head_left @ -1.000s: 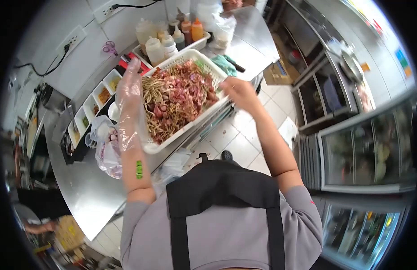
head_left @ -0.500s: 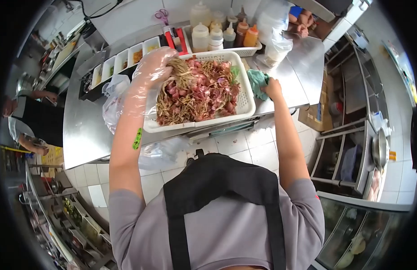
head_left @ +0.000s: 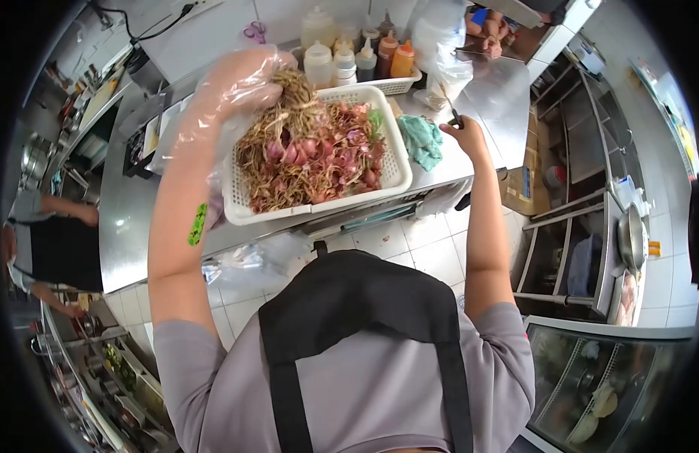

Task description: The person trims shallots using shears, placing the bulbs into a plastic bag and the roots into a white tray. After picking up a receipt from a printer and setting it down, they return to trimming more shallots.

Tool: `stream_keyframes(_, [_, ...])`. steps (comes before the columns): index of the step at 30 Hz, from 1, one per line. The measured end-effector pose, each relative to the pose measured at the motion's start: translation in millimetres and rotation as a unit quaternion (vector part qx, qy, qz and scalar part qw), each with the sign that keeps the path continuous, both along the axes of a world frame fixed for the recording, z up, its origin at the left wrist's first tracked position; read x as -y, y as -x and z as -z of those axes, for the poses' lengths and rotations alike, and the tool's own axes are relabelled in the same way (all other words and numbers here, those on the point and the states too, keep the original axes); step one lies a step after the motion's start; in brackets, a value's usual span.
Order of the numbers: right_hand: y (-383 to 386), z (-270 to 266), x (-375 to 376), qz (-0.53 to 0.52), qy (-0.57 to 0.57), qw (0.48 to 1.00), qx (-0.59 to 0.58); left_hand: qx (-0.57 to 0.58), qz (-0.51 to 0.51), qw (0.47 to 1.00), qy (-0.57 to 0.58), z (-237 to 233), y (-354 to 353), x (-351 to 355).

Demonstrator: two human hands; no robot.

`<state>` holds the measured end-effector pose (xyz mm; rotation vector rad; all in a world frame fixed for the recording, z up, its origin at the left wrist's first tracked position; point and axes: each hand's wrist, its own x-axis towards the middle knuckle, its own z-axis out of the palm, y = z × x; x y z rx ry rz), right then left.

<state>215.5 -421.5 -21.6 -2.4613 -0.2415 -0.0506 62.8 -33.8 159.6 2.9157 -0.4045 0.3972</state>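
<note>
I see a smooth, glossy grey metal counter (head_left: 142, 245) at left, and a white, rectangular, perforated basket (head_left: 398, 177) of smooth plastic. Inside I make out reddish, rounded shallots (head_left: 315, 155) with papery skins, and a rough, fibrous bunch of straw-brown stalks (head_left: 295, 98). Over the left hand (head_left: 247, 84) I notice a crinkled, shiny clear plastic glove (head_left: 198, 121). The rumpled green cloth (head_left: 419, 142) at right looks matt; the black bib apron (head_left: 357, 302), near, is matt fabric.
</note>
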Motion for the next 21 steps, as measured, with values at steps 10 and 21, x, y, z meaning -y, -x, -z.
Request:
stream_keyframes(10, [49, -59, -80, -0.084, 0.183, 0.980, 0.001, -0.024, 0.197, 0.947, 0.254, 48, -22, -21])
stream_keyframes(21, [83, -95, -152, -0.189, -0.088, 0.976, 0.065, 0.180, 0.150, 0.972, -0.007, 33, -19, 13])
